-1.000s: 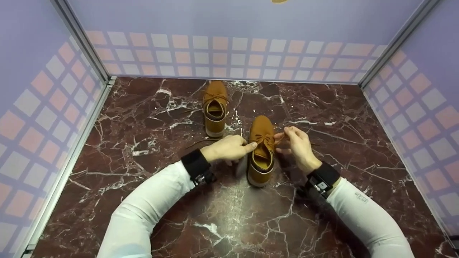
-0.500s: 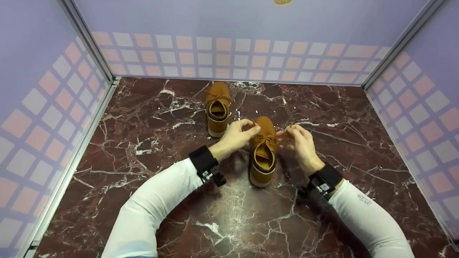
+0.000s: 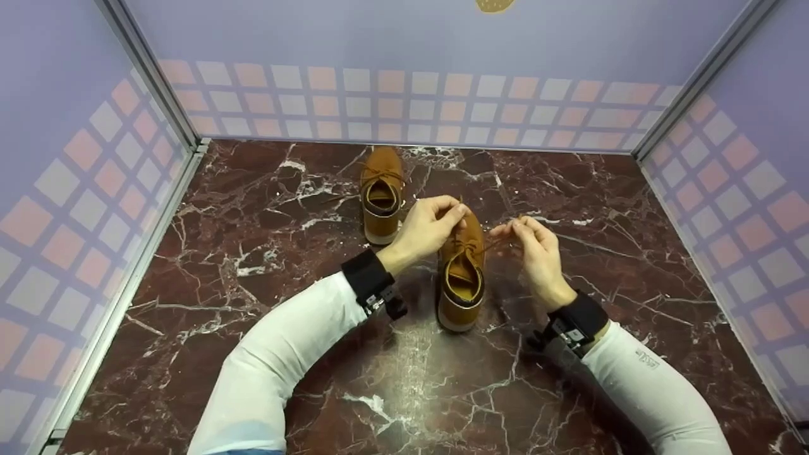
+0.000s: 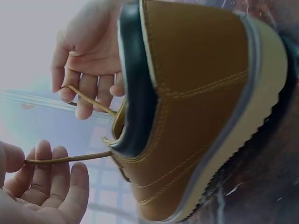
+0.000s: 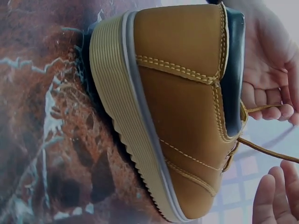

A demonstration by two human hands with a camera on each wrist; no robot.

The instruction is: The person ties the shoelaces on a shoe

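Observation:
A tan lace-up shoe stands on the marble-patterned floor, toe pointing away, between the two hands. My left hand is over its toe on the left side, thumb and fingertips pinching one shoelace that stretches taut from the eyelets. On the shoe's right side, the right hand pinches the other lace end between thumb and fingers. The left wrist view shows both laces pulled apart from the shoe's opening. Part of the toe is hidden behind the left hand in the head view.
A second matching shoe stands farther back to the left, its laces loose. Lilac panels with pink and white squares enclose the floor at the back and both sides, joined by grey metal corner posts.
My left hand has moved from beside the shoe's opening up and forward over the toe, drawing its lace. The right hand has lifted slightly, its lace tighter. The shoes stay in place.

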